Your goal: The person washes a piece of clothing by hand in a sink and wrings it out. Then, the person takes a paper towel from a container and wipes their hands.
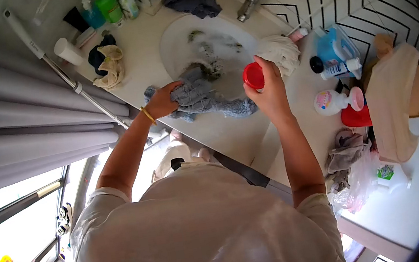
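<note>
The right hand [271, 89] grasps a small, round red container [253, 76], thumb on one side and fingers on the other, holding it up at the near right edge of the sink basin [168, 45]. The left hand [163, 101], with a yellow bracelet [148, 115] at its wrist, lies on a bunched blue-grey cloth [198, 92]; whether the fingers are clenched in it or only rest there, I cannot tell. The cloth stretches from under the left hand across the near rim of the basin to just below the right hand, partly over the counter [143, 76]. Beyond both hands, the basin has pale suds with dark and greenish patches among them.

Farther past the hands, a dark cloth [191, 0] sits at the far rim, with the faucet [250, 4] to its right. Just beyond the right hand is a crumpled white cloth [281, 53]. Well to the right of that hand stand a blue container [334, 48] and a white bottle [330, 102]. To the left hand's far left lie a black-and-cream bundle [111, 64] and a white cup [67, 51]; beyond these is a green pump bottle [108, 6].
</note>
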The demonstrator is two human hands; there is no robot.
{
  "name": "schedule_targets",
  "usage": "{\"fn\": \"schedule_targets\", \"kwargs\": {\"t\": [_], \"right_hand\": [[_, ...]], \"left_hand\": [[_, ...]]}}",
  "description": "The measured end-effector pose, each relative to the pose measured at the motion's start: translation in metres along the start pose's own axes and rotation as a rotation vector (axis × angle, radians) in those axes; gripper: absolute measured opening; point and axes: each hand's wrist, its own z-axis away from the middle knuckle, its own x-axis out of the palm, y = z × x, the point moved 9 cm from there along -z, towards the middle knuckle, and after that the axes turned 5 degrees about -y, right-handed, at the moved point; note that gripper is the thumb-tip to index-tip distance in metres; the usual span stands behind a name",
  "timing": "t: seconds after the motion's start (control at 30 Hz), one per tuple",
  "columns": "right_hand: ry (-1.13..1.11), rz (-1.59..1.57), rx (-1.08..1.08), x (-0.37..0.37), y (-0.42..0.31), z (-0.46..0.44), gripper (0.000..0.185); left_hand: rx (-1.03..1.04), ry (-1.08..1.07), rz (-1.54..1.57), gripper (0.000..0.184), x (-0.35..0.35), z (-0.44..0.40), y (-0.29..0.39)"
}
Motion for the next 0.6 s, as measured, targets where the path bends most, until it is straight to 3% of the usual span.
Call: {"fn": "schedule_targets", "kwargs": {"t": [0.13, 0.3, 0.43, 0.53, 0.6], "right_hand": [[-0.033, 0.121, -0.117, 0.014, -0.032, -0.011, 0.059], [-0.111, 0.158, -0.192, 0.033, -0.059, -0.014, 0.058], [-0.152, 0.073, -0.123, 0.04, -0.062, -0.014, 0.059], [-0.138, -0.003, -0.043, 0.037, -0.059, -0.014, 0.058], [-0.119, -0.023, -0.001, 0.033, -0.054, -0.012, 0.057]], "left_hand": [[-0.087, -0.018, 0.002, 0.062, 0.005, 0.02, -0.013], [0.09, -0.03, -0.056, 0.057, 0.013, 0.026, -0.02], [0.159, -0.108, -0.155, 0.052, 0.012, 0.017, -0.012], [-0.17, -0.334, 0.058, 0.059, 0.015, 0.006, -0.015], [-0.317, -0.211, 0.205, 0.067, 0.018, -0.003, -0.037]]}}
